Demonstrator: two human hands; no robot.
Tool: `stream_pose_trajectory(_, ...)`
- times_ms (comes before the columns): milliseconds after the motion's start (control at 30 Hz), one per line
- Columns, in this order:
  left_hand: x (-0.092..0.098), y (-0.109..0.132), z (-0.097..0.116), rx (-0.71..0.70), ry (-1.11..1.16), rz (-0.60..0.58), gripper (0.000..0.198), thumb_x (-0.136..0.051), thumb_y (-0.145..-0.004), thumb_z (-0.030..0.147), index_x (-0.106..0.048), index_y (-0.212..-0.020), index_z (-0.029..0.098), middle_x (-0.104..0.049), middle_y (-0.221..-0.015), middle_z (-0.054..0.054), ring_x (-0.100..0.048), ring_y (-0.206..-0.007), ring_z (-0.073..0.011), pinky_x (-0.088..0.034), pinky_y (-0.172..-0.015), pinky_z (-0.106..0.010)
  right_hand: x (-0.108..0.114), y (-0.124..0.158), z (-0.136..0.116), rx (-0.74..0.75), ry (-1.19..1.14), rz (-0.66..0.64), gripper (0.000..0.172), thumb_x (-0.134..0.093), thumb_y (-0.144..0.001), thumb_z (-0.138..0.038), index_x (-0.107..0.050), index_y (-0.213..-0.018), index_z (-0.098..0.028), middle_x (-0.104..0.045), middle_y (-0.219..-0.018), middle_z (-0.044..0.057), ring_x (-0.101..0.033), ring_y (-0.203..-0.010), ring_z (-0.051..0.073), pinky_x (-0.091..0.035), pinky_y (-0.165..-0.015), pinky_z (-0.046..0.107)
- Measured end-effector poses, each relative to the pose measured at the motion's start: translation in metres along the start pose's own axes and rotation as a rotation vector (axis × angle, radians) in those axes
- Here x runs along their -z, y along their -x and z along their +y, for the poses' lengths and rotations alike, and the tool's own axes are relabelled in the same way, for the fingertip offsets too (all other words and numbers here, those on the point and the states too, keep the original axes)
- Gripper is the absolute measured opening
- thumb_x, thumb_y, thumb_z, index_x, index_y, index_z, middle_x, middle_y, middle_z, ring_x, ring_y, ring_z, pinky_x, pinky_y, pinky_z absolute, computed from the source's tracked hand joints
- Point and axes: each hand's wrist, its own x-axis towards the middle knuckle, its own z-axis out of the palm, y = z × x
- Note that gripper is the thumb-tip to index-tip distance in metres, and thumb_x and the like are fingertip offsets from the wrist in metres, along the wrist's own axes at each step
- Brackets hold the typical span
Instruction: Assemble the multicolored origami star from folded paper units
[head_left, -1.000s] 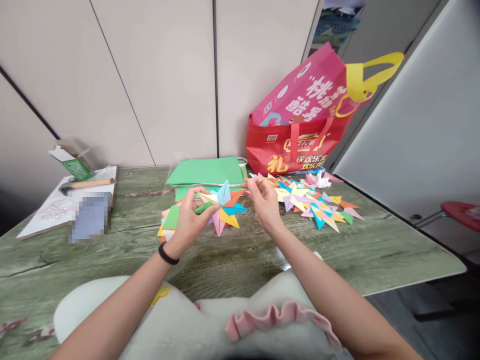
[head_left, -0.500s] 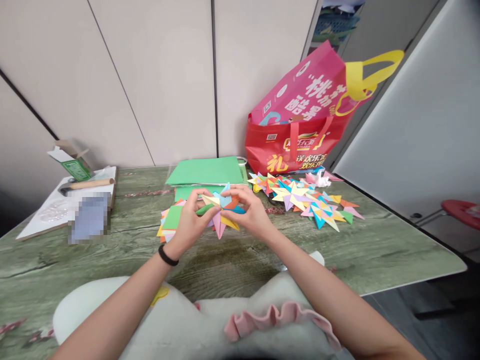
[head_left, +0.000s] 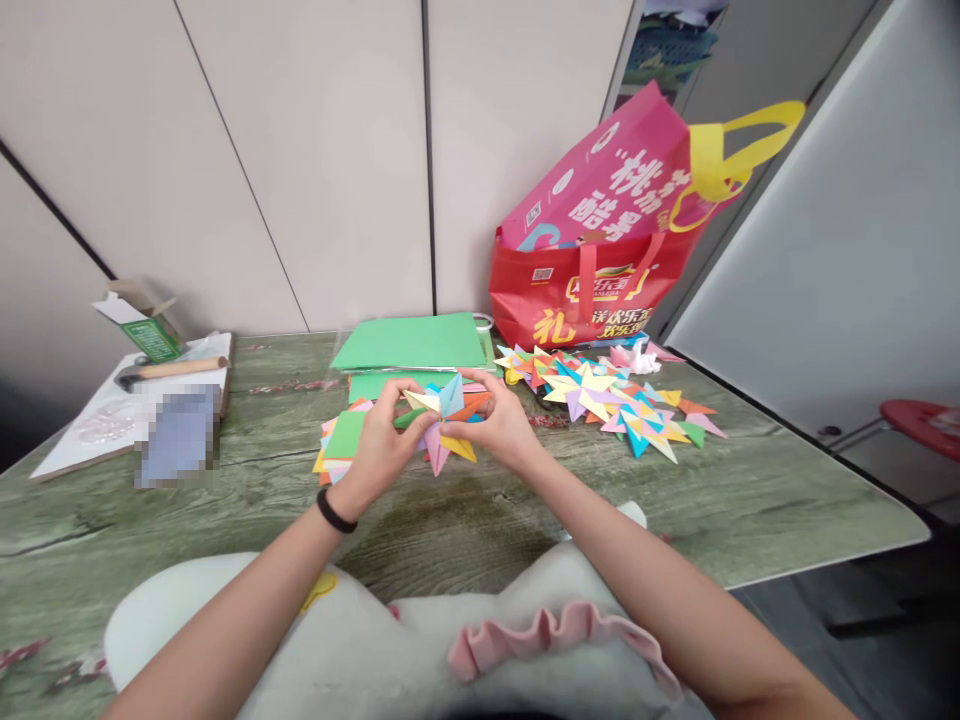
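Between my two hands, above the table, is a multicoloured origami star (head_left: 441,425) with green, cream, blue, orange, yellow and pink points. My left hand (head_left: 381,432) pinches its left side, thumb near the centre. On the opposite side my right hand (head_left: 508,425) grips the star, its thumb near the middle and its fingers behind the orange and blue points. Just behind and left of my left hand lies a stack of coloured paper squares (head_left: 343,437), green on top. A pile of finished paper stars (head_left: 600,395) spreads to the right of my right hand.
Green paper sheets (head_left: 412,342) lie at the back of the table. A red gift bag (head_left: 525,295) with a pink bag (head_left: 592,190) in it stands behind the stars. At left are a small green box (head_left: 150,335), a hammer (head_left: 176,369) and a white board (head_left: 82,430).
My right fingers have shifted on the star's right side, and more of the orange point shows. The blue top point sits slightly lower. My left hand keeps its hold.
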Motion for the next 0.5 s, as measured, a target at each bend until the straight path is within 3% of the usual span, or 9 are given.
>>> stream_pose_trajectory(267,-0.0019,0.0028,-0.0025,-0.033,-0.001,-0.022,0.019,-0.057,-0.078,0.020,-0.049,-0.096,0.022,-0.059,-0.098,-0.003,-0.058,-0.090,-0.0156,-0.047,-0.078,-0.028,-0.0009,-0.0009,0.0056,-0.044,-0.054,-0.065,0.040,-0.079,-0.051,-0.032,-0.063,-0.085,-0.018,-0.069,-0.079,0.000,-0.064,-0.072,0.016,-0.050,-0.069,0.029)
stream_pose_trajectory(500,-0.0035,0.0023,-0.0100,-0.033,-0.043,-0.059,0.014,-0.057,-0.078,0.022,-0.052,-0.091,0.021,-0.061,-0.092,-0.001,-0.058,-0.079,-0.0141,-0.047,-0.075,-0.028,-0.0040,0.0008,0.0029,-0.066,-0.042,-0.080,0.040,-0.081,-0.048,-0.030,-0.065,-0.082,-0.019,-0.069,-0.080,0.000,-0.063,-0.072,0.016,-0.051,-0.069,0.030)
